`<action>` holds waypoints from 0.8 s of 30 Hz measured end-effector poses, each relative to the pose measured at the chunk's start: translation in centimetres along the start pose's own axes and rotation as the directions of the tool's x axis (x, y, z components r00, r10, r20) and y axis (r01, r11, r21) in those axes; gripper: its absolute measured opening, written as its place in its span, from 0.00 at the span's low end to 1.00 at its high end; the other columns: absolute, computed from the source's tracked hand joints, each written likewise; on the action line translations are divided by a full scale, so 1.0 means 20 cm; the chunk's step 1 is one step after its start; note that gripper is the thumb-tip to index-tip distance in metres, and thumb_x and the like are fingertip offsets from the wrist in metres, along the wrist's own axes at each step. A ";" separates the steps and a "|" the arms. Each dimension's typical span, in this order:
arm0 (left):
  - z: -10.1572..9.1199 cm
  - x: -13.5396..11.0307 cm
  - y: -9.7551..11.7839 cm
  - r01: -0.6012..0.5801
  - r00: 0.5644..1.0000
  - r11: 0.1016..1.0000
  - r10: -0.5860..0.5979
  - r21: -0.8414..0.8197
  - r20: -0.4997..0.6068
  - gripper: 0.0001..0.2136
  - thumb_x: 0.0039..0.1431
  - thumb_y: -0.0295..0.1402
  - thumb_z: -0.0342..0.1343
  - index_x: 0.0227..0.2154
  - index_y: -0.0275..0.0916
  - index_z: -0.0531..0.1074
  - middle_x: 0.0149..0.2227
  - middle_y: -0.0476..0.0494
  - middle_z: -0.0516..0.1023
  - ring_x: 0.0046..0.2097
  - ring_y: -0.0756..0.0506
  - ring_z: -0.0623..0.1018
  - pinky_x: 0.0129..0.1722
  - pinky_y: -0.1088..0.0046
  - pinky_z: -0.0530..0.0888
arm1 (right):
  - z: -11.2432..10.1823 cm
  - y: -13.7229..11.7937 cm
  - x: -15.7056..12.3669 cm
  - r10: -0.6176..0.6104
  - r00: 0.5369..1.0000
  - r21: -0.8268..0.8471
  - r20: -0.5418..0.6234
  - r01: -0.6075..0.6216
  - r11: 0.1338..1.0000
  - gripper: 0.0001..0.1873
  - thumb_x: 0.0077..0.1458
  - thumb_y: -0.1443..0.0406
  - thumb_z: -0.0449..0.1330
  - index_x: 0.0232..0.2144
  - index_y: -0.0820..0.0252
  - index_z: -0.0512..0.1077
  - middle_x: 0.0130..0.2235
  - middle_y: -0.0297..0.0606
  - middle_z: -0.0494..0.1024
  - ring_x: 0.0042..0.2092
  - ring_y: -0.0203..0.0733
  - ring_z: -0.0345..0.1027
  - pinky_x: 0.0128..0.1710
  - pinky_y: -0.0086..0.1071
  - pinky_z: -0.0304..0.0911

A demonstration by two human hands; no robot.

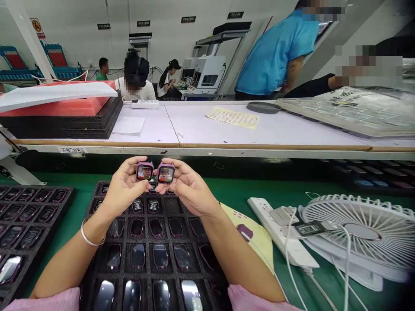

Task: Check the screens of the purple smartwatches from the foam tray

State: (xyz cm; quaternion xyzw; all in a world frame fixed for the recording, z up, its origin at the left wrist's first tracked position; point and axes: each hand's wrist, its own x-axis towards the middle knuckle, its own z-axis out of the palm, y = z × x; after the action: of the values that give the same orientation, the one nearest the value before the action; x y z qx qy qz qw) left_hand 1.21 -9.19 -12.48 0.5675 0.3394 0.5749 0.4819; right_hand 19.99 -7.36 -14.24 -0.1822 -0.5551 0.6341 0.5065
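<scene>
My left hand (128, 183) grips a purple smartwatch (144, 171) by its edges, with the lit screen facing me. A second purple smartwatch (166, 173) sits between the thumb and fingers of my right hand (191, 188), its screen lit too. Both are held upright side by side, slightly apart, above the far end of a black foam tray (126, 233). That tray holds rows of similar watches; some of their screens show white text, others are dark. One slot behind the right-hand watch looks bare.
Another watch tray (60, 224) lies on the left. Right are a yellow sheet (264, 242), a white power strip (282, 233) with cables, and a white fan (359, 233). A raised shelf (194, 129) crosses ahead, bearing foam sheets (65, 123) and a panel (350, 114). Several people are beyond.
</scene>
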 end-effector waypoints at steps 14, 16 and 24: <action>0.00 0.00 -0.02 -0.006 1.000 1.000 0.005 0.007 0.025 0.21 0.51 0.24 0.63 0.49 0.39 0.67 0.43 0.48 0.75 0.30 0.53 0.81 0.34 0.76 0.82 | -0.01 0.03 0.01 0.042 0.999 0.039 0.006 -0.042 0.998 0.20 0.59 0.63 0.65 0.53 0.55 0.69 0.39 0.35 0.78 0.33 0.39 0.77 0.37 0.34 0.74; 0.00 0.00 -0.02 -0.007 1.000 1.000 0.007 0.007 0.025 0.21 0.52 0.24 0.63 0.49 0.39 0.67 0.43 0.48 0.74 0.30 0.53 0.81 0.34 0.77 0.82 | -0.01 0.04 0.01 0.036 0.999 0.042 0.004 -0.036 0.998 0.19 0.60 0.63 0.65 0.53 0.56 0.69 0.39 0.35 0.78 0.33 0.38 0.77 0.36 0.33 0.74; 0.00 0.00 -0.03 -0.031 0.999 0.999 0.031 0.040 -0.007 0.17 0.55 0.27 0.63 0.47 0.38 0.69 0.40 0.48 0.76 0.27 0.53 0.81 0.29 0.78 0.81 | -0.01 0.04 0.00 0.022 0.999 0.042 0.035 -0.023 0.999 0.22 0.56 0.69 0.65 0.52 0.56 0.69 0.39 0.34 0.79 0.33 0.37 0.78 0.37 0.32 0.74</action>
State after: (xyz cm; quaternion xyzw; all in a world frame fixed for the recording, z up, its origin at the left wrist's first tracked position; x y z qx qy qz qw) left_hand 1.23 -9.05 -13.00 0.5800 0.3439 0.5775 0.4602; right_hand 19.84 -7.06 -14.94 -0.1667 -0.5482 0.6545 0.4933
